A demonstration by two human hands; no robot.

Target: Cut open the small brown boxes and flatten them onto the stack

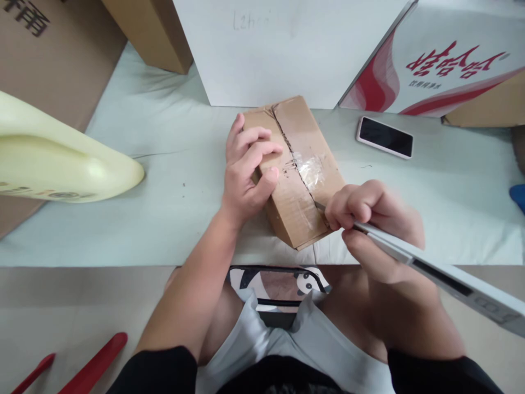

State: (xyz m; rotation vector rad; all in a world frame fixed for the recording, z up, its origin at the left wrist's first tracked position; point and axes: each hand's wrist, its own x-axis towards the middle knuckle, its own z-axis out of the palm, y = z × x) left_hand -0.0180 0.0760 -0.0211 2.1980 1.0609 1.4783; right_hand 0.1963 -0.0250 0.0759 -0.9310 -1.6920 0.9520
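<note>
A brown cardboard box lies tilted on the pale green cloth, with a dark slit running along its taped top seam. My left hand grips the box's left edge, its fingers and thumb spread over the top face. In my right hand is a grey utility knife, held between thumb and curled fingers. Its thin blade meets the seam near the box's close end, and how deep the tip sits is hidden. Clear shiny tape shows beside the slit.
A phone lies right of the box. Behind stand a large white box and a red-and-white carton. A yellow rounded object juts in from the left. The cloth-covered surface ends just before my lap.
</note>
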